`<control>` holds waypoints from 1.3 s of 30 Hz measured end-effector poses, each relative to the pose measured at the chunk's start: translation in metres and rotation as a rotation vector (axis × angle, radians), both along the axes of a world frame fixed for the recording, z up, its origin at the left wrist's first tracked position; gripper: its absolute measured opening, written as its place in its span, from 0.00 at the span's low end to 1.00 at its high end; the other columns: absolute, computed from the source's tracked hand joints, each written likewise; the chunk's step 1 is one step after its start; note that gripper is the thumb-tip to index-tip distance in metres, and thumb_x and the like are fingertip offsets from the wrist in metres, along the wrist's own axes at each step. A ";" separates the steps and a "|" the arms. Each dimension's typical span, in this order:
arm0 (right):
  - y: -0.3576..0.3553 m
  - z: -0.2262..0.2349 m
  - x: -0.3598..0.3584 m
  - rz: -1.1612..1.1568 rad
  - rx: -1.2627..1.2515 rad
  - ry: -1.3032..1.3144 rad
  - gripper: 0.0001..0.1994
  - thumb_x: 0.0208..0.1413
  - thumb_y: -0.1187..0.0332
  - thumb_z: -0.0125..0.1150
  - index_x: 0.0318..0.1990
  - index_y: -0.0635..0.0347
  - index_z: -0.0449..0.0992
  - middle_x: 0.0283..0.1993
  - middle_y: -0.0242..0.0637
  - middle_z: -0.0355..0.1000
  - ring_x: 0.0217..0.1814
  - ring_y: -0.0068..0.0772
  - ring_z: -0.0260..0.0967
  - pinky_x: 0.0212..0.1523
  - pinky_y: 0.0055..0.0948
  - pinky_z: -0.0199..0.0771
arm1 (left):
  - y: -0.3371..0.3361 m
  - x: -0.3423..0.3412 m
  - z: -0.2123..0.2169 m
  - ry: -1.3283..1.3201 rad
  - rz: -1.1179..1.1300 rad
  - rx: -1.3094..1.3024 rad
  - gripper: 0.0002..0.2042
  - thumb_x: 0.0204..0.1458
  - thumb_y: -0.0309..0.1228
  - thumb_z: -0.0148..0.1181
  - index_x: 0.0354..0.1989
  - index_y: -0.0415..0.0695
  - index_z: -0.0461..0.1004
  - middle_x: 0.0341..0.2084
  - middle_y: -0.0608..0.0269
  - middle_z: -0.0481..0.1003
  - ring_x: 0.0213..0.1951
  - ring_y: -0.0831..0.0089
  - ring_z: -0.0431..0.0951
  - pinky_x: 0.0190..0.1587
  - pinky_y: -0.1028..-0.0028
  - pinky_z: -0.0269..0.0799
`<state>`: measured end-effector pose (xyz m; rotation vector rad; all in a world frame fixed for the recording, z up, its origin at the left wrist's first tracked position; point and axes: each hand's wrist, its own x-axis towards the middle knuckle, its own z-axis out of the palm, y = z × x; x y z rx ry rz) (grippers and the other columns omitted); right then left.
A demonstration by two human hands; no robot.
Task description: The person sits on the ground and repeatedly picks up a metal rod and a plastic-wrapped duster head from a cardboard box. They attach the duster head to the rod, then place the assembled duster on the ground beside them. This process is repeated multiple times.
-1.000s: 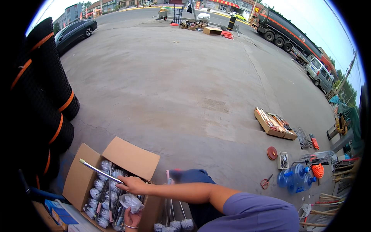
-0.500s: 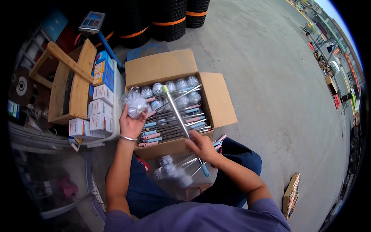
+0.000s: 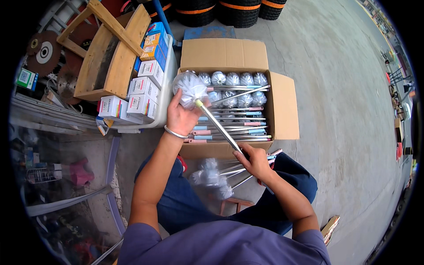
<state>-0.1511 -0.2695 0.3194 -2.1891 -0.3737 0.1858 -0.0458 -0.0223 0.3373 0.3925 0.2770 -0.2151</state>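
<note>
A: What is the biggest thing in front of the person?

B: An open cardboard box (image 3: 229, 55) on the concrete floor (image 3: 335, 88), just past the knees. Its flaps are folded out and it is packed with wrapped brushes (image 3: 232, 78), heads in a row along the far edge, metal handles running toward the near edge.

A: And beside it?

B: Left of the box stands a white tray (image 3: 165, 95) full of small cartons (image 3: 143, 86), touching one another in rows. Further left is a wooden frame (image 3: 108, 53). Black tyres (image 3: 229, 9) with orange bands stand beyond the far edge of the box.

A: What do the hands hold?

B: One long brush (image 3: 212, 117), slanting over the near left corner of the box. The left hand (image 3: 181, 117) grips it just below the plastic-wrapped head (image 3: 190, 87), its fingers (image 3: 176, 99) curled around the bag's neck. The right hand (image 3: 254, 161) holds the lower end of the metal handle, its fingers (image 3: 247, 154) wrapped tight about the rod.

A: Anything in the lap?

B: A small bundle of more wrapped brushes (image 3: 212, 179) lies between the thighs, heads toward the left knee, handles passing under the right hand.

A: Anything smaller?

B: A thin bracelet (image 3: 174, 132) on the left wrist.
</note>
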 end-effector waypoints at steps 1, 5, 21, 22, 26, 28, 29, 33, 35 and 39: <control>-0.001 -0.002 0.000 0.016 -0.013 0.019 0.13 0.55 0.60 0.55 0.38 0.63 0.72 0.16 0.45 0.66 0.18 0.47 0.67 0.23 0.40 0.66 | -0.002 -0.001 0.001 -0.015 -0.001 -0.005 0.22 0.55 0.41 0.53 0.54 0.42 0.63 0.49 0.51 0.67 0.49 0.53 0.68 0.53 0.49 0.66; -0.003 -0.005 -0.003 0.048 0.502 0.682 0.16 0.62 0.59 0.46 0.41 0.65 0.72 0.19 0.35 0.68 0.16 0.22 0.61 0.19 0.26 0.60 | -0.005 0.000 0.003 -0.073 0.004 0.127 0.20 0.56 0.39 0.52 0.53 0.40 0.62 0.48 0.52 0.68 0.49 0.56 0.69 0.52 0.52 0.68; 0.002 -0.007 -0.007 -0.023 0.934 0.939 0.10 0.62 0.62 0.49 0.38 0.60 0.64 0.26 0.34 0.69 0.22 0.20 0.66 0.19 0.16 0.65 | -0.022 -0.008 0.001 -0.187 -0.003 0.195 0.21 0.57 0.38 0.51 0.56 0.42 0.60 0.50 0.55 0.67 0.53 0.59 0.68 0.54 0.54 0.66; 0.000 -0.006 -0.005 0.004 0.990 1.020 0.11 0.62 0.61 0.48 0.39 0.60 0.64 0.27 0.35 0.70 0.22 0.20 0.67 0.19 0.16 0.65 | -0.022 -0.009 0.003 -0.198 -0.008 0.188 0.21 0.56 0.38 0.51 0.56 0.42 0.60 0.51 0.55 0.67 0.53 0.60 0.68 0.54 0.53 0.66; 0.007 -0.001 -0.006 -0.015 0.758 0.745 0.10 0.63 0.63 0.47 0.44 0.61 0.64 0.27 0.33 0.69 0.22 0.18 0.65 0.19 0.15 0.64 | -0.022 -0.009 0.002 -0.212 0.013 0.224 0.22 0.56 0.40 0.52 0.56 0.42 0.61 0.51 0.56 0.67 0.53 0.60 0.68 0.54 0.53 0.65; 0.005 -0.019 -0.007 -0.045 0.589 0.527 0.10 0.60 0.68 0.52 0.44 0.63 0.65 0.25 0.30 0.67 0.21 0.15 0.62 0.20 0.16 0.61 | -0.020 -0.007 0.003 -0.208 -0.022 0.322 0.22 0.56 0.41 0.52 0.56 0.43 0.61 0.51 0.57 0.67 0.53 0.62 0.68 0.54 0.56 0.65; 0.004 -0.023 -0.006 -0.049 0.494 0.412 0.09 0.59 0.69 0.53 0.44 0.63 0.66 0.24 0.29 0.67 0.21 0.15 0.61 0.20 0.16 0.60 | -0.019 -0.006 0.004 -0.205 -0.039 0.370 0.23 0.56 0.42 0.52 0.55 0.43 0.62 0.51 0.58 0.67 0.53 0.63 0.67 0.55 0.57 0.65; 0.002 -0.029 -0.008 -0.034 0.300 0.182 0.09 0.57 0.70 0.56 0.43 0.64 0.67 0.22 0.28 0.66 0.20 0.14 0.59 0.21 0.17 0.60 | 0.006 0.011 0.007 -0.205 0.098 0.438 0.23 0.56 0.47 0.51 0.52 0.43 0.66 0.48 0.62 0.71 0.50 0.68 0.71 0.54 0.65 0.65; 0.004 -0.029 -0.010 -0.039 0.268 0.154 0.09 0.57 0.69 0.57 0.41 0.64 0.68 0.21 0.32 0.65 0.20 0.19 0.59 0.21 0.22 0.61 | 0.019 0.018 0.001 -0.193 0.103 0.453 0.22 0.55 0.47 0.51 0.51 0.43 0.68 0.46 0.62 0.72 0.49 0.68 0.71 0.54 0.66 0.66; 0.005 -0.021 -0.013 0.005 0.375 0.308 0.10 0.60 0.64 0.51 0.40 0.63 0.68 0.20 0.33 0.64 0.16 0.20 0.58 0.19 0.20 0.60 | 0.018 0.018 0.003 -0.231 0.127 0.513 0.20 0.55 0.44 0.51 0.50 0.43 0.68 0.45 0.61 0.73 0.48 0.68 0.72 0.53 0.66 0.67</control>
